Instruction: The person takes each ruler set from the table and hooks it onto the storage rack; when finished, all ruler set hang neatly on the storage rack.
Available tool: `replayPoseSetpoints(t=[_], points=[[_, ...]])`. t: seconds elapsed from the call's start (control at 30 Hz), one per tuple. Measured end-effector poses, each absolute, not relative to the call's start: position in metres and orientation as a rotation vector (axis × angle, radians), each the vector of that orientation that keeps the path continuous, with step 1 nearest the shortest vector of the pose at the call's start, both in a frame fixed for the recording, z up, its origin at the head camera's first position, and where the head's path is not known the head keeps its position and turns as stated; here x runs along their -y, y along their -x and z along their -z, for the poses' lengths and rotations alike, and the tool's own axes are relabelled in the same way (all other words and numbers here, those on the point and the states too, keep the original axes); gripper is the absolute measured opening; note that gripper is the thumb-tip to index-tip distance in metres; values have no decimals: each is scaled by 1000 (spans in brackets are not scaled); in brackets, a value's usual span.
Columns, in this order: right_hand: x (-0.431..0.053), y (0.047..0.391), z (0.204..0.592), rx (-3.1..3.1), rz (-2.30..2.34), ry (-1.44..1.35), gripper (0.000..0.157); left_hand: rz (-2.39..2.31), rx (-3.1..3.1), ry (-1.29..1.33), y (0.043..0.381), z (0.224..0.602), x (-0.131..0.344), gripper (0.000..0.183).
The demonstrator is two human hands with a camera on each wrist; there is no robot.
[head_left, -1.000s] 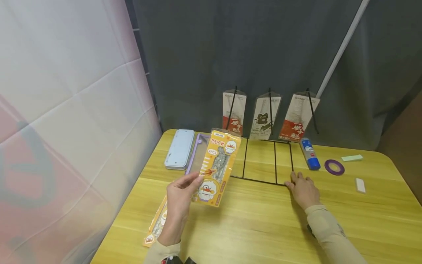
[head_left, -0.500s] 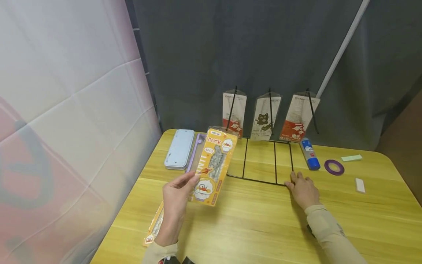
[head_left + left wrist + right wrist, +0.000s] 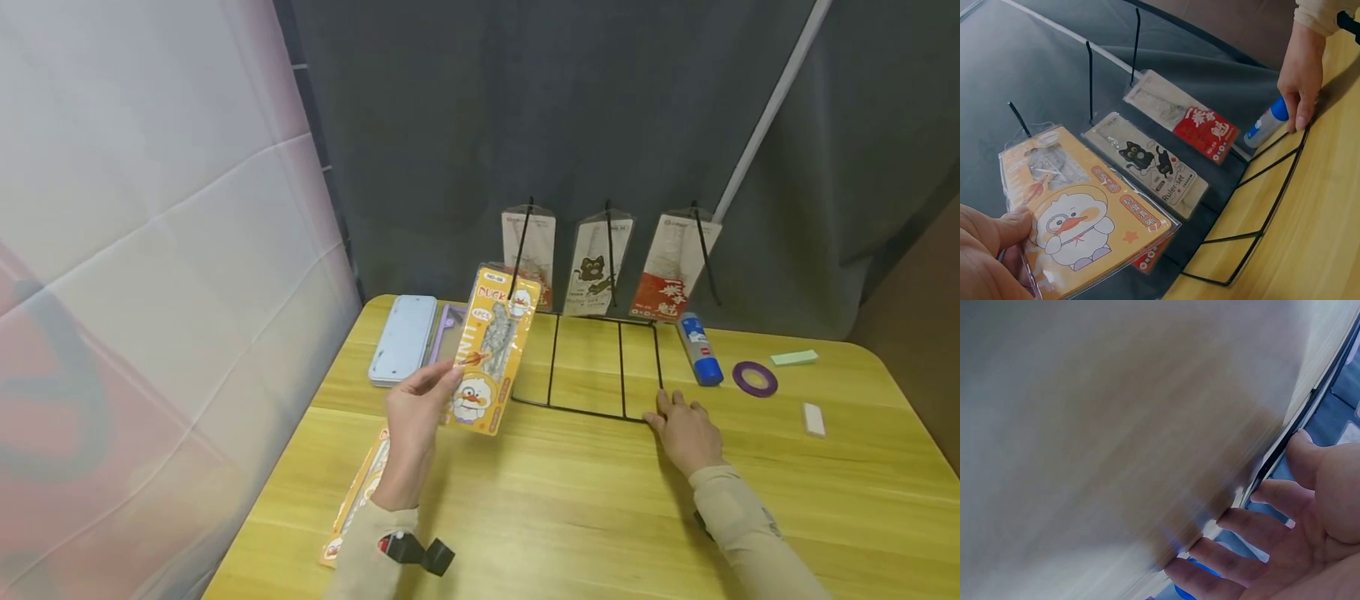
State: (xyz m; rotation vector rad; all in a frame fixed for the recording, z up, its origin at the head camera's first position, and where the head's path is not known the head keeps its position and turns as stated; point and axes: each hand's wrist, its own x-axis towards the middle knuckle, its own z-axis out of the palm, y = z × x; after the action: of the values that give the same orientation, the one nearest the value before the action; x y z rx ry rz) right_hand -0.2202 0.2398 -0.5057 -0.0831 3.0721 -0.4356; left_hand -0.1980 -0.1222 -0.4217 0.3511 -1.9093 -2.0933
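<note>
My left hand (image 3: 420, 408) pinches a yellow duck ruler set (image 3: 491, 350) by its lower left edge, thumb on the front. The pack is upright, tilted slightly, above the table. Its clear hanging tab overlaps the tip of the left black hook (image 3: 1019, 119) in the left wrist view. Behind it hangs a red-and-white ruler set (image 3: 528, 242), mostly covered. My right hand (image 3: 686, 433) rests on the table, fingers spread and fingertips pressing at the near right corner of the black wire display rack (image 3: 588, 412). In the right wrist view, thumb and index fingertips meet the wire (image 3: 1285, 437).
A cat ruler set (image 3: 597, 267) and another red-and-white ruler set (image 3: 675, 267) hang on the other hooks. A blue glue stick (image 3: 701, 350), purple tape roll (image 3: 754, 379) and white eraser (image 3: 813, 419) lie right. A pale tin (image 3: 403, 340) and second duck pack (image 3: 356, 500) lie left.
My left hand has raised the duck ruler set and moved it farther back, its top now overlapping the left hook's tip. The right hand stays at the rack's corner.
</note>
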Motion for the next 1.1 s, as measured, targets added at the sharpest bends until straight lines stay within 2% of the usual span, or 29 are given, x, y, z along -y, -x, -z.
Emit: replayPoseSetpoints(t=[0.63, 1.1], points=[[-240, 223, 509, -3089, 413, 55, 57, 2150, 1815, -275, 299, 413, 93, 24], [-238, 221, 509, -3150, 386, 84, 55, 2130, 1905, -291, 321, 424, 83, 24]])
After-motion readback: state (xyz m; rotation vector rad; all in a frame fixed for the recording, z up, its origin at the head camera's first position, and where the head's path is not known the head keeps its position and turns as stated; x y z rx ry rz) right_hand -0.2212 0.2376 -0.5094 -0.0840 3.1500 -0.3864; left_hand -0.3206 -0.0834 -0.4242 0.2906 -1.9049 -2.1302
